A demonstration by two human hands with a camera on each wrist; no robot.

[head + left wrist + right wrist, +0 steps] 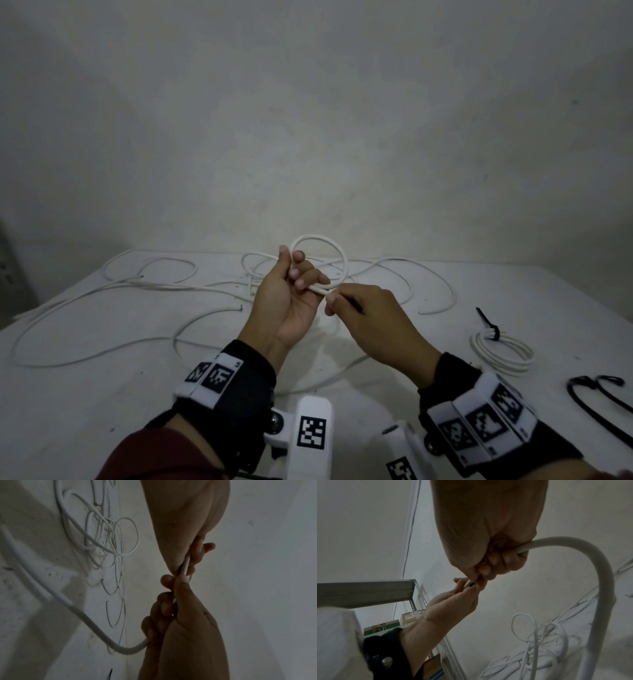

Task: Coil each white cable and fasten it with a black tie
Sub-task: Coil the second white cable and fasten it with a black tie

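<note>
While the left hand holds a small loop of white cable upright above the bench, fingers curled over the gathered strands, the right hand meets it at the loop's lower edge and pinches the cable there between thumb and forefinger. The right wrist view shows the same cable leaving the right fist and arching down to the bench surface; the left wrist view confirms both hands closed on one strand, fingertips nearly touching. Judgement: the left hand serves as the former that keeps the turns together, and the right feeds and guides the next turn, so coiling of this cable is in progress and no tie is yet on it. A dark sliver shows at the right fingers; whether it is a tie or shadow cannot be told.

Beyond the hands, several loose white cables lie sprawled and overlapping across the left and centre of the bench, uncoiled. To the right, a finished coil lies flat, bound with a black tie whose tail sticks up. Near the right edge lie spare black ties, apart from the coil and within the right hand's reach.

No container is in use on the bench. A metal shelf rack holding cardboard boxes stands to the person's left; the boxes' contents are not visible.
</note>
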